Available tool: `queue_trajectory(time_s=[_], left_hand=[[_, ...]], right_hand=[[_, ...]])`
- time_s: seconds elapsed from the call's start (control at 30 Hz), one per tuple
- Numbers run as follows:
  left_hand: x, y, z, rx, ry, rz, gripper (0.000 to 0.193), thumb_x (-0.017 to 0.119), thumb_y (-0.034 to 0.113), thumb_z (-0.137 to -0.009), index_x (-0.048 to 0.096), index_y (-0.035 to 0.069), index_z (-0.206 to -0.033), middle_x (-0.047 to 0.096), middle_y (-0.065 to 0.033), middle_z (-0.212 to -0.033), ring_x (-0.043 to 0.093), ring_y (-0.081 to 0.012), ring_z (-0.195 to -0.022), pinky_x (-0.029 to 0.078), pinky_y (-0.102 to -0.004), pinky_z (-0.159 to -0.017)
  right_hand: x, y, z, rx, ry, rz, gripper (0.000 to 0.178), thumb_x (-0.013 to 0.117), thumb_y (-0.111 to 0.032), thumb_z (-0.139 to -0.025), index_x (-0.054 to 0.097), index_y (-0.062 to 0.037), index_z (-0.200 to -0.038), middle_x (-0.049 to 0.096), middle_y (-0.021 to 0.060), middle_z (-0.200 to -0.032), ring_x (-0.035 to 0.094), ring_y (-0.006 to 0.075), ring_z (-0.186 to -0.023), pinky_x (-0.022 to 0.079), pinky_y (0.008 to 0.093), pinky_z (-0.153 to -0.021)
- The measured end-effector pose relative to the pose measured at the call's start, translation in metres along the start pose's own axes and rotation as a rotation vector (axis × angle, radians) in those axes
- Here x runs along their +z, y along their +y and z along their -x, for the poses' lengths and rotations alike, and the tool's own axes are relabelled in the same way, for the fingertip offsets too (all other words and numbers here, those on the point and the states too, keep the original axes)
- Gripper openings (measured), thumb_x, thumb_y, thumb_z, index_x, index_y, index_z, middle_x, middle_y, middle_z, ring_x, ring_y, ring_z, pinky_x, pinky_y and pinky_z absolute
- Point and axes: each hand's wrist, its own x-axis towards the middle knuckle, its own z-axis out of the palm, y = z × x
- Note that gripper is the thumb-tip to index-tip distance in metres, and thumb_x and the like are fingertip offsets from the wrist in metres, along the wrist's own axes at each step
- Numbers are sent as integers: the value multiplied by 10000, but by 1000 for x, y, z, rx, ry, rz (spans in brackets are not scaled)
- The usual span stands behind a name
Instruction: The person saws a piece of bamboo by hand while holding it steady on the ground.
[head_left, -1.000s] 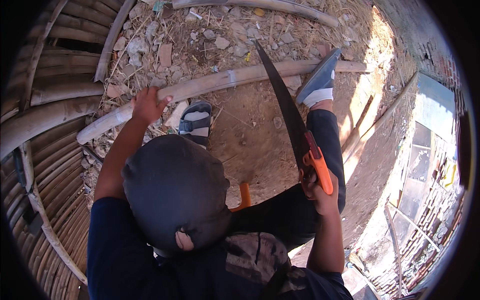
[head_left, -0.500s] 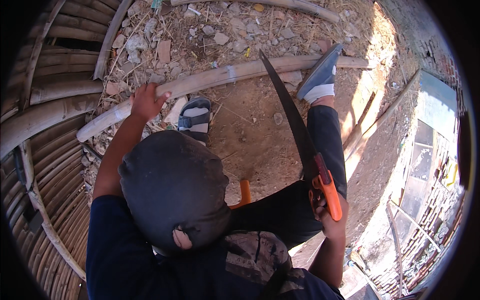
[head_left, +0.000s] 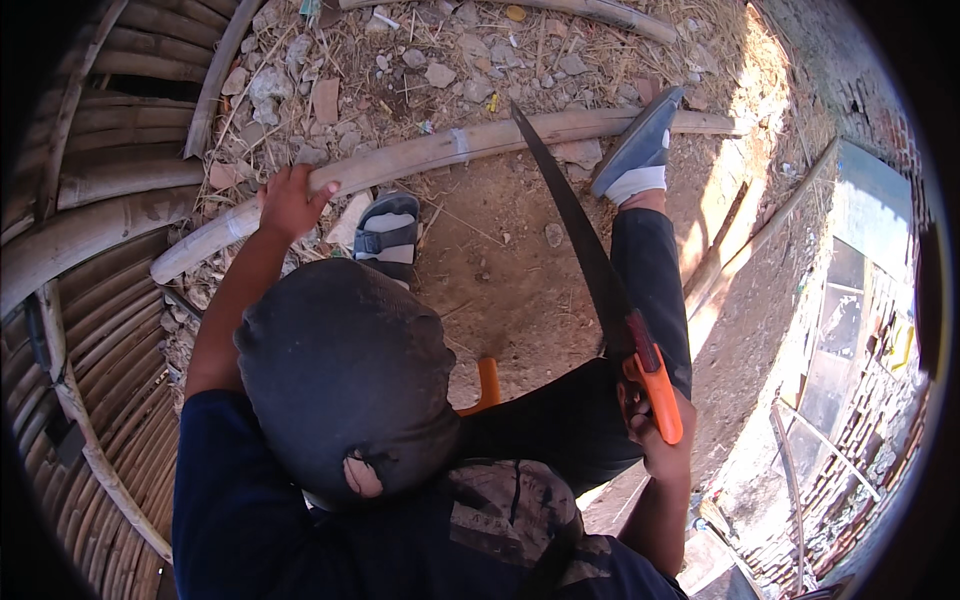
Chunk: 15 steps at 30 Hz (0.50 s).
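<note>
Left hand [head_left: 289,205] on the pole [head_left: 400,165], saw [head_left: 580,225] in the right hand [head_left: 662,440]

At upper left, the left hand lies over the pole; I can't tell whether its fingers close underneath. Mid-frame, a dark cap [head_left: 345,380] cuts off part of the left sandal [head_left: 386,240]; an orange piece [head_left: 488,383] is half hidden. Right of centre, the right hand clamps the saw's handle [head_left: 658,395].

One long pole [head_left: 420,154] and, beyond it, one other pole [head_left: 610,14] are making two. One left hand [head_left: 291,203] on the long pole and one right hand [head_left: 657,440] are making two. One left foot [head_left: 387,235] beside it and one right foot [head_left: 637,150] are making two. One saw [head_left: 580,225] is pointing toward it, one orange piece [head_left: 488,384] showing on its near side.
</note>
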Motion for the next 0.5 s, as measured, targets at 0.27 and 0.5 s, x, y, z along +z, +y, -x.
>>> queue_trajectory(time_s=[0.27, 0.5], left_hand=[[2, -3, -1, -5, -16, 19, 698, 582, 677, -933, 577, 132, -1369, 568, -181, -1317, 493, -397, -1313, 312, -598, -1104], [3, -4, -1, 5, 5, 22, 702, 599, 672, -927, 574, 138, -1381, 565, -177, -1326, 489, -384, -1325, 295, -620, -1103]], right_hand=[[20, -11, -34, 74, -112, -26, 128, 577, 10, -773, 577, -4, -900, 594, 49, -828, 556, 107, -683, 468, 247, -654], [19, -16, -19, 81, -50, -9, 171, 557, -49, -744, 570, -8, -910, 560, 17, -760, 499, 65, -574, 399, 203, -546]])
